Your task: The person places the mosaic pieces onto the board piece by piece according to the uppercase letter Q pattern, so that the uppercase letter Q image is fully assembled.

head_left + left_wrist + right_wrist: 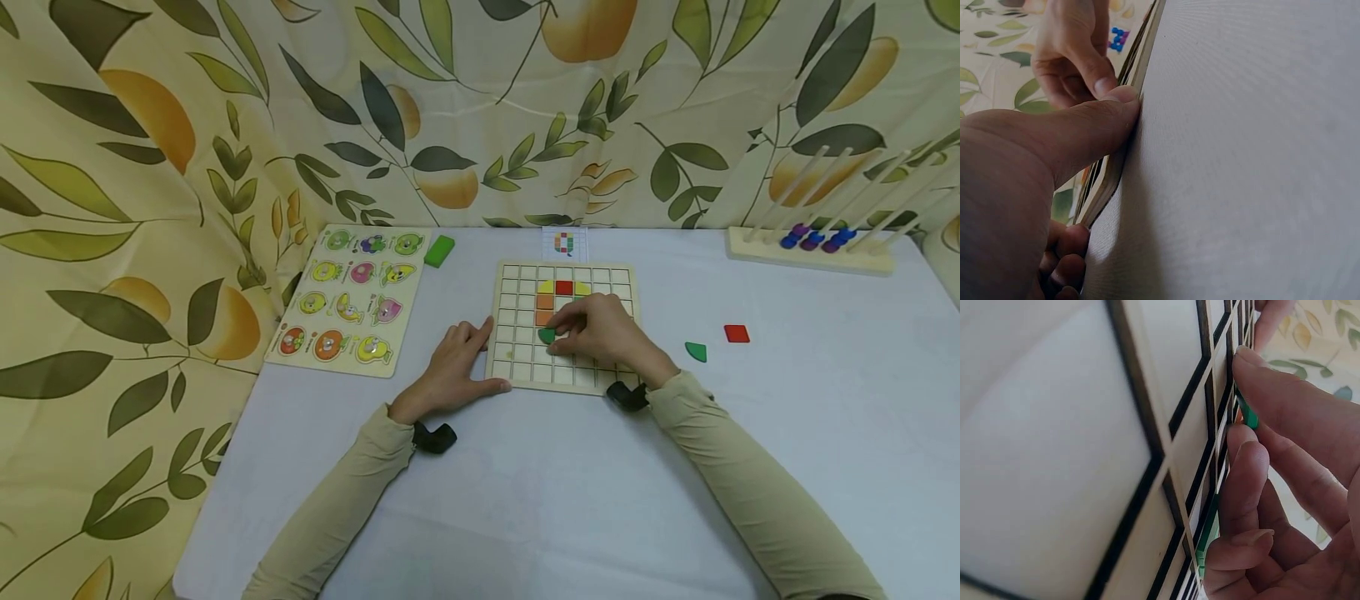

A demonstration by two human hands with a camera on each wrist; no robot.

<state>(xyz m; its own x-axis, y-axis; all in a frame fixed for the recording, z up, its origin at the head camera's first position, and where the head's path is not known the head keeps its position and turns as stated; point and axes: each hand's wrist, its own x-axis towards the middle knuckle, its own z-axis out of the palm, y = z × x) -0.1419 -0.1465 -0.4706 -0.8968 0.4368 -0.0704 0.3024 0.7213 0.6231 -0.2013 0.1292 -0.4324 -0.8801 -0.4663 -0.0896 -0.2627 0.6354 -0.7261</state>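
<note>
On the table lies a wooden grid board (517, 367) with a red square tile (564, 287), yellow rounded tiles (582, 288) beside it and orange square tiles (544, 317) in its cells. My right hand (600, 329) is over the board, pinching a green quarter-round tile (547, 336) between thumb and fingers; the right wrist view shows this green tile (1248, 415) edge-on. Another green tile (1207, 540) sits in the board, partly behind that hand. My left hand (453, 367) braces the near left corner, its thumb (1094, 125) straight against the front edge.
Right of the board lie a loose green quarter-round tile (696, 352) and a red tile (737, 333). A pattern card (565, 243) is behind the board. A fruit puzzle board (408, 333) and a green block (439, 251) lie left. A peg stand (862, 262) with beads stands far right.
</note>
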